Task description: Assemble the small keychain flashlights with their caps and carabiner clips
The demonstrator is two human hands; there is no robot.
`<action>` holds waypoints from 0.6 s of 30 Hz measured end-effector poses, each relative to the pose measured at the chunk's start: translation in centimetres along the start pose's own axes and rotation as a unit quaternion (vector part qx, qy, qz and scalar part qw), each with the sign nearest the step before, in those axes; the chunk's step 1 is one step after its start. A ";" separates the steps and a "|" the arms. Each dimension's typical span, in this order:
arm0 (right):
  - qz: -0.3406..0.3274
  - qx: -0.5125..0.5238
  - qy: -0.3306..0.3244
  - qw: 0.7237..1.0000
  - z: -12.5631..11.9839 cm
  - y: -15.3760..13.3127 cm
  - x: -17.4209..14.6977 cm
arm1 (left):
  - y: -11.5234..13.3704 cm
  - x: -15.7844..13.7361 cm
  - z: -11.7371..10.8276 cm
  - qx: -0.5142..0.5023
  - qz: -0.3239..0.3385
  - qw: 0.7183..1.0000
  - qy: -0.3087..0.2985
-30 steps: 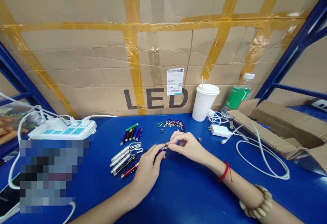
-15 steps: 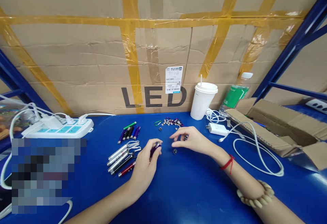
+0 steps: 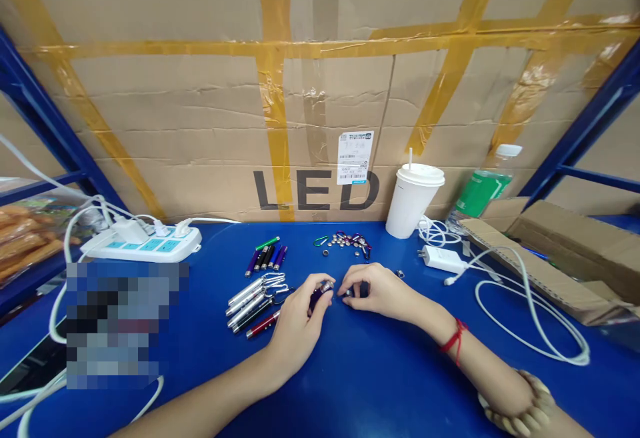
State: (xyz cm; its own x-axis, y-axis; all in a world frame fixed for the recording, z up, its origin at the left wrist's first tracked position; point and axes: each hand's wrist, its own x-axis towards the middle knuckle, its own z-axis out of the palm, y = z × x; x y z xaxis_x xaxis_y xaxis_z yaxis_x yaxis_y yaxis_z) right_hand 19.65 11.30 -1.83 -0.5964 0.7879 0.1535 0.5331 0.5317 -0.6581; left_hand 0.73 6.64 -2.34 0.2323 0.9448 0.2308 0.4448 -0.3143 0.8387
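My left hand [image 3: 299, 315] is wrapped around a short dark purple penlight tube [image 3: 324, 287], its silver end poking out between thumb and fingers. Just to the right, my right hand [image 3: 380, 293] pinches a small silver metal piece [image 3: 347, 293], mostly covered by the fingertips. A narrow gap separates the two hands. Silver penlights [image 3: 249, 291] with carabiner clips lie left of my left hand, beside a red penlight [image 3: 263, 325] partly hidden by it. Farther back is a row of short coloured tubes [image 3: 267, 258]. Another small metal part [image 3: 400, 273] rests behind my right wrist.
Button cells [image 3: 345, 241] and small carabiners [image 3: 321, 241] lie at the back middle. A white cup [image 3: 414, 201], green-labelled bottle [image 3: 483, 191], charger [image 3: 443, 259] with cable and open cardboard box [image 3: 530, 271] stand right. A power strip [image 3: 165, 246] is at left.
My right hand has come closer to my left and closed its fingers in a pinch on the small metal piece. My left hand keeps its hold. The whole view has shifted slightly.
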 end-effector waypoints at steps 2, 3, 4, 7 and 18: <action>-0.007 0.004 0.013 1.000 0.4 0.0 0.2 | 0.0 0.0 0.0 -0.002 0.008 1.000 -0.008; -0.010 0.011 0.019 1.000 0.5 0.1 0.3 | 0.0 -0.1 0.0 -0.002 0.011 1.000 -0.011; -0.014 0.019 0.023 0.999 0.7 0.2 0.4 | 0.0 -0.1 0.0 -0.003 0.013 1.000 -0.012; -0.024 0.045 0.028 0.998 0.9 0.6 0.7 | -0.1 -0.2 -0.1 -0.007 0.024 1.000 -0.014; -0.018 0.067 0.100 0.993 1.0 -0.4 0.6 | 0.3 -0.7 -0.2 -0.023 0.054 0.998 -0.018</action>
State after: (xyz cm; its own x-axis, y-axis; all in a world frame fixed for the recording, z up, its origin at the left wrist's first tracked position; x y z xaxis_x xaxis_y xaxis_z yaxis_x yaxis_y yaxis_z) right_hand 18.50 11.25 -2.22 -0.4758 0.8218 0.3134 0.4199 0.5253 -0.7400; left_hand 0.55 5.93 -2.11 0.3085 0.9012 0.3045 0.3748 -0.4093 0.8319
